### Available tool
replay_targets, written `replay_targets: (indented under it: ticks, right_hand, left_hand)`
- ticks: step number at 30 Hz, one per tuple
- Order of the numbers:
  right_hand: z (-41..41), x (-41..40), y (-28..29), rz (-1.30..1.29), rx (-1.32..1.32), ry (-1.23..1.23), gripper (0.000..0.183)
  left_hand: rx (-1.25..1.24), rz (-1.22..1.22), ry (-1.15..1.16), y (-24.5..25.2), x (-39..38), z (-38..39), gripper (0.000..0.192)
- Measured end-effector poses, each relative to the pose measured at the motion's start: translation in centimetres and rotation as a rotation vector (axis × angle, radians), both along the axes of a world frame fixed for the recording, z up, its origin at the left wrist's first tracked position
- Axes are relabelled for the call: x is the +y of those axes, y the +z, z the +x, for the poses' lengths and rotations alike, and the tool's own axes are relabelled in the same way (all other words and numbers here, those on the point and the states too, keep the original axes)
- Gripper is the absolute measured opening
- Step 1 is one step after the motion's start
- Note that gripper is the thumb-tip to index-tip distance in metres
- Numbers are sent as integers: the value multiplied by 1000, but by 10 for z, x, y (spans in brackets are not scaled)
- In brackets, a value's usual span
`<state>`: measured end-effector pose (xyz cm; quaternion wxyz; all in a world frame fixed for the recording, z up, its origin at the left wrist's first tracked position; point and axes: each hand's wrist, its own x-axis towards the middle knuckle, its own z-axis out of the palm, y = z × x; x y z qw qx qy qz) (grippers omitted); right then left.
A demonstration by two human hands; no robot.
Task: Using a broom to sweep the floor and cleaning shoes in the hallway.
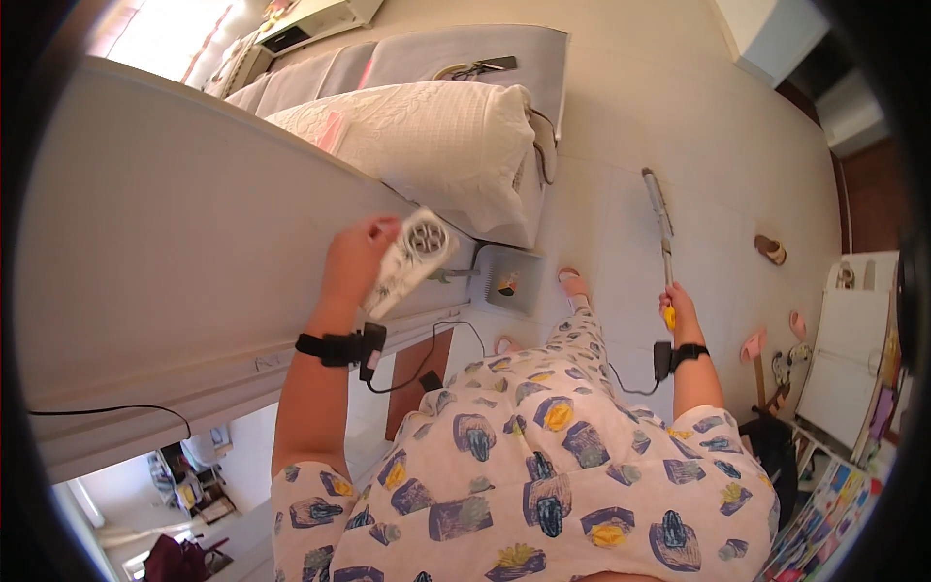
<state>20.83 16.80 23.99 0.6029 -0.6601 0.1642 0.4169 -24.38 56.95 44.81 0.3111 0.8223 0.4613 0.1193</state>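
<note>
My left hand (356,258) is raised by the wall with its fingers curled. It overlaps the edge of a white box (396,273) with a round, dark-holed grille and a leaf-like print; contact is unclear. My right hand (678,302) is closed around the yellow-ended pole of a broom-like tool (667,258), which points away from me over the floor. Below the white box, a grey dustpan (520,262) with comb teeth sits on the floor in the corner. A small, dark, multicoloured item (507,284) lies inside it.
A grey sofa (465,44) with a white quilted cover (429,131) stands ahead. The wall (182,218) runs along my left. On the tiled floor to the right are a brown slipper (769,249) and pink slippers (754,345), near a white cabinet (844,356).
</note>
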Motion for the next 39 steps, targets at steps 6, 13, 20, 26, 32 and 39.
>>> replay_targets:
  ticks: [6, 13, 20, 26, 32, 39]
  right_hand:
    - [-15, 34, 16, 30, 160, -164, 16]
    - [-41, 81, 52, -69, 480, -348, 15]
    - [-16, 110, 32, 307, 621, -386, 17]
    - [34, 197, 37, 537, 584, -384, 15]
    - [86, 231, 30, 689, 681, -419, 13]
    - [77, 142, 21, 507, 256, -49, 12]
  left_hand:
    - [-230, 78, 297, -62, 146, 0, 41]
    - [-157, -16, 712, -106, 161, -33, 62]
    - [463, 241, 626, -91, 126, 11, 72]
    - [284, 362, 405, -67, 67, 40, 57]
    - [-99, 443, 117, -40, -24, 14, 25]
    - [-37, 428, 275, -33, -101, -108, 6]
